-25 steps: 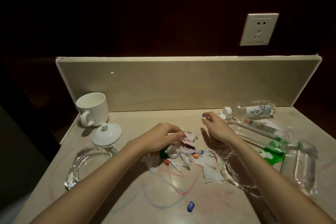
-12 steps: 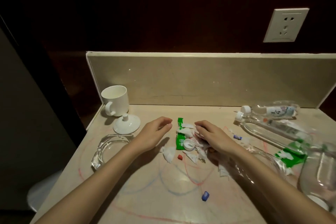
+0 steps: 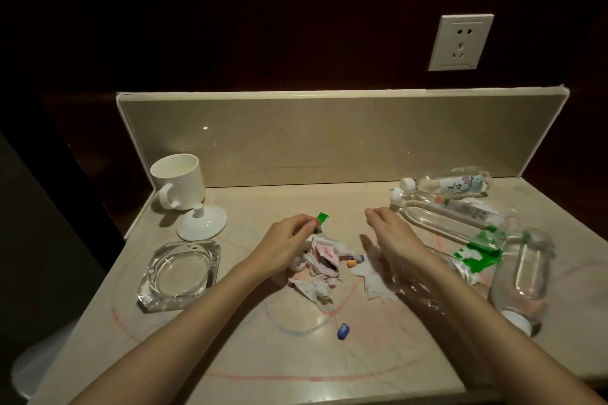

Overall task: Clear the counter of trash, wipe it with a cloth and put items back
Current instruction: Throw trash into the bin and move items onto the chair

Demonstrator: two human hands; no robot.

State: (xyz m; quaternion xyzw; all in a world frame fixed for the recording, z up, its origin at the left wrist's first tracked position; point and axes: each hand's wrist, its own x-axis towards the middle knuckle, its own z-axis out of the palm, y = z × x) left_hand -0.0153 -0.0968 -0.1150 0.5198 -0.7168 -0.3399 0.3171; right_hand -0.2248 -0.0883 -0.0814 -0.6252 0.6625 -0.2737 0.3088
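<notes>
A heap of torn paper scraps lies mid-counter, with small chalk bits beside it. My left hand curls over the heap's left side and pinches a green wrapper at its far edge. Just right of the heap, my right hand hovers with fingers straight, above white paper pieces. A blue chalk stub lies nearer me. The beige counter bears red and blue scribbles.
A white mug and its lid stand at the back left, a glass ashtray in front of them. At the right lie two plastic bottles, another green wrapper and a glass jar.
My left hand moved onto the scrap heap and took hold of the green wrapper. My right hand lifted off the scraps and shifted right, opening.
</notes>
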